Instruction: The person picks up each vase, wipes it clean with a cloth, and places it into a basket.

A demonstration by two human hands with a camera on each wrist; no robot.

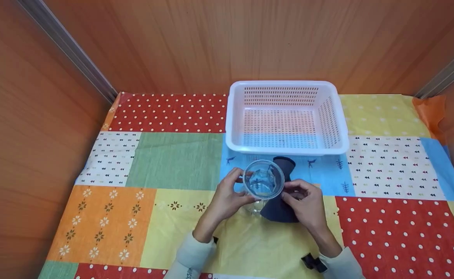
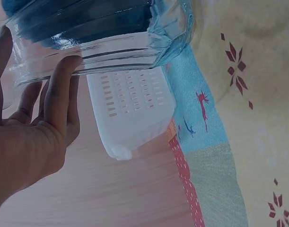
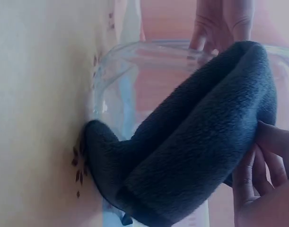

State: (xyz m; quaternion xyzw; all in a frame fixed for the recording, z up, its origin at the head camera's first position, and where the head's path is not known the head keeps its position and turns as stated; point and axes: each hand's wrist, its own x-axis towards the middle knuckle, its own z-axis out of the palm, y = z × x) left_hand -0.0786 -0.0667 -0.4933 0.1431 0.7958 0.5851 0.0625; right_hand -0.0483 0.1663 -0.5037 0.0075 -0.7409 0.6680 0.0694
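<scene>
A clear glass jar (image 1: 261, 186) stands upright in front of me, its round open mouth facing up. My left hand (image 1: 227, 197) holds it on the left, thumb and fingers spread round the rim; in the left wrist view the fingertips press the glass (image 2: 116, 60). Against the jar's right side hangs a dark blue-grey cloth (image 1: 280, 211). My right hand (image 1: 306, 203) pinches this cloth near the jar's rim. Seen from the right wrist, the cloth (image 3: 196, 146) is plush and folded, drooping down along the glass, and hides part of the jar.
A white perforated plastic basket (image 1: 287, 150) stands just behind the jar. A patchwork tablecloth (image 1: 188, 161) covers the table. Wood-grain panels (image 1: 219, 42) rise at the back and on both sides.
</scene>
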